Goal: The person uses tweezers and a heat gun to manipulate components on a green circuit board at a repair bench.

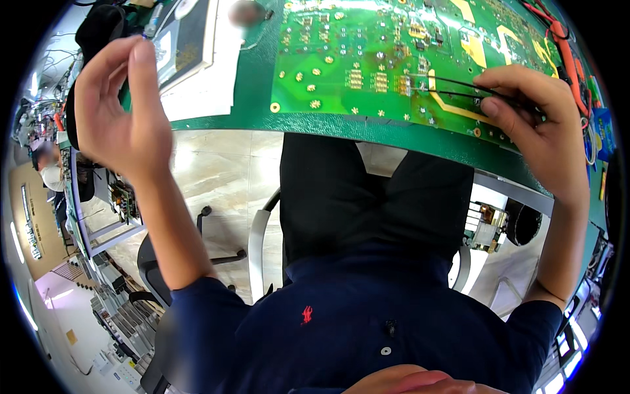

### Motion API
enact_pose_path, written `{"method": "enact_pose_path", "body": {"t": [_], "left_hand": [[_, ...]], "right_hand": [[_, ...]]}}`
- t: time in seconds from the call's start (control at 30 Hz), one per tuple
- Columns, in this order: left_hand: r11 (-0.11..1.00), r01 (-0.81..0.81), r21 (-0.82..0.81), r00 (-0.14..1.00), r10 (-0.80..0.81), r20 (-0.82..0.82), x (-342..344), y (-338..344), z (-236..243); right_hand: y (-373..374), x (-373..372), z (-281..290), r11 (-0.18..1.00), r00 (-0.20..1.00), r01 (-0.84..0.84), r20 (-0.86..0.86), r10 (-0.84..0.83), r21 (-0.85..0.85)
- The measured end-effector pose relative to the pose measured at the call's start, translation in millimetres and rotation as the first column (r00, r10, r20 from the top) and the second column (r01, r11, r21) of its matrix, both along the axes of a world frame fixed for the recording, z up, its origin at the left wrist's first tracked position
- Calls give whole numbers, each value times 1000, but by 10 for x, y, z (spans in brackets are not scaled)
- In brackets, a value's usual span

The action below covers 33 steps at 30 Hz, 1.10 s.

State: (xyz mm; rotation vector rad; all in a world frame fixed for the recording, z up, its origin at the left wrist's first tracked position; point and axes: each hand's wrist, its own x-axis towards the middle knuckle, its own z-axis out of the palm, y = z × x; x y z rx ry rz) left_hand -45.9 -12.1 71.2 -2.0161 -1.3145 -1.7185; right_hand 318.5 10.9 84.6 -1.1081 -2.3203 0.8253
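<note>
A large green circuit board point(331, 88) lies on the bench at the top of the view, its near edge close to the bench edge. My right hand point(541, 118) grips black tweezers point(454, 81) between thumb and fingers. Their two slightly parted tips reach left to a small row of components point(405, 85) near the board's front edge. Whether the tips hold a part is too small to see. Raised at the left, my left hand point(125, 108) is closed with thumb and fingertips brought together; anything between them cannot be made out.
White paper point(213, 98) with a dark framed panel point(190, 49) lies left of the board. A blurred round item point(247, 13) stands between them. Red-handled tools point(567, 56) and cables line the far right. Below the green bench top point(252, 121) are chairs and more equipment.
</note>
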Motion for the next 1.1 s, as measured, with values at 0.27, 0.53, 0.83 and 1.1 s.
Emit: {"method": "enact_pose_path", "body": {"t": [0.27,0.53,0.83,1.1], "left_hand": [[997,61,50,966,-71,250,646,-284,-615],[999,30,-20,970,-24,241,764,-145,-775],[1000,29,0,967,-28,253,785,-132,-821],[998,51,30,959,-57,276,808,-123,-825]], "right_hand": [[-56,-17,20,998,1000,19,16,-18,-64],[-43,12,3,996,997,61,56,-58,-57],[-67,39,77,998,983,59,175,-55,-17],[-89,39,28,993,990,-24,141,8,113]]}}
